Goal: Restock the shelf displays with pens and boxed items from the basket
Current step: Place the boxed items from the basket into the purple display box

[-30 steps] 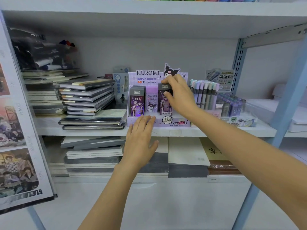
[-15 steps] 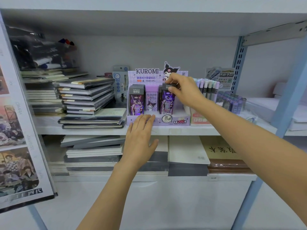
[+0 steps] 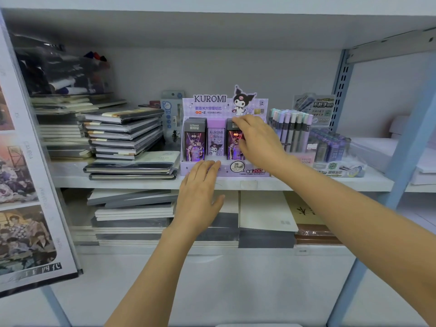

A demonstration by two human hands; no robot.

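The display (image 3: 224,107) header reads "KUROMI" and "YZ2608/24PCS"; its front lip, "2B 0.5mm" and "200". The left dark box (image 3: 194,138) says "ULTRAMAN", the lilac box (image 3: 216,140) "KUROMI"; the right box (image 3: 230,138) has its print mostly hidden by the right hand (image 3: 259,140). The pink holder (image 3: 304,159) shows "SODA". The poster (image 3: 27,149) reads "CAMERA".

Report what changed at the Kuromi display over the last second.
The right hand slid lower over the dark box, seating it level with its neighbours, still gripping it. The left hand stayed flat against the display front.
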